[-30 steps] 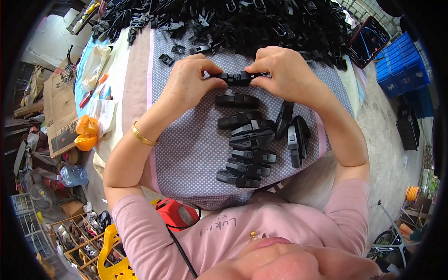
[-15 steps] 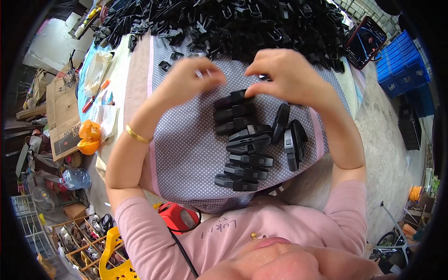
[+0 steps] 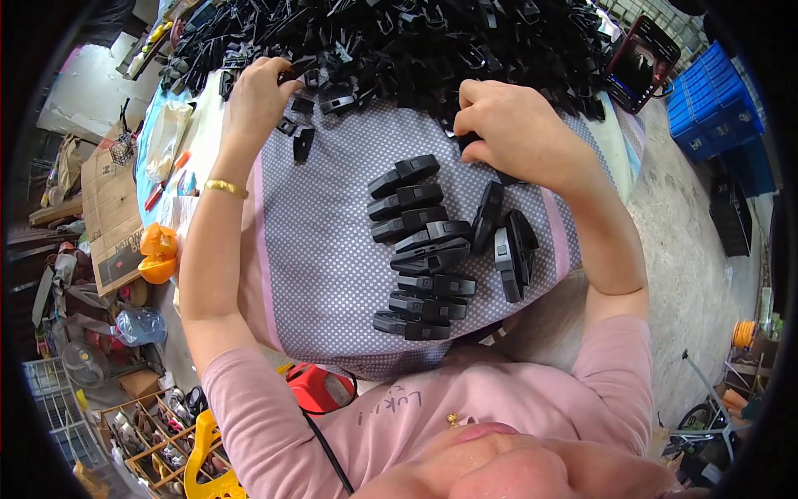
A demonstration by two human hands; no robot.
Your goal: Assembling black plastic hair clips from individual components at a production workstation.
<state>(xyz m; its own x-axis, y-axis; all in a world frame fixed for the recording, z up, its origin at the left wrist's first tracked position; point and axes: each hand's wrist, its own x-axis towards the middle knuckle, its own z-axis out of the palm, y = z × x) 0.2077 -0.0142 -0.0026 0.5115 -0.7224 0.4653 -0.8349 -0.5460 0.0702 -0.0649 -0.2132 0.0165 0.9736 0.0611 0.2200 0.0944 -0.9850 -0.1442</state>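
Note:
At the left edge of a big pile of black plastic clip parts (image 3: 391,50), my left hand (image 3: 259,96) pinches a dark piece between thumb and fingers. My right hand (image 3: 519,129) is curled at the pile's near right side, with a black part (image 3: 469,143) partly hidden under its fingers. Down the middle of the cloth runs a column of black plastic clips (image 3: 420,223), lying side by side. To its right lie a slim clip (image 3: 488,212) and a wider pair of clips (image 3: 515,256). One loose small part (image 3: 303,145) rests near my left wrist.
A dotted grey cloth (image 3: 324,249) covers the work surface. A phone (image 3: 640,66) stands at the far right, near blue crates (image 3: 715,104). Orange peel (image 3: 158,254) and a red pen (image 3: 155,195) lie at the left. Below the front edge is a red object (image 3: 320,388).
My left hand has moved from above the clip column out to the pile at the far left. The right hand has shifted slightly away from the column's top clip.

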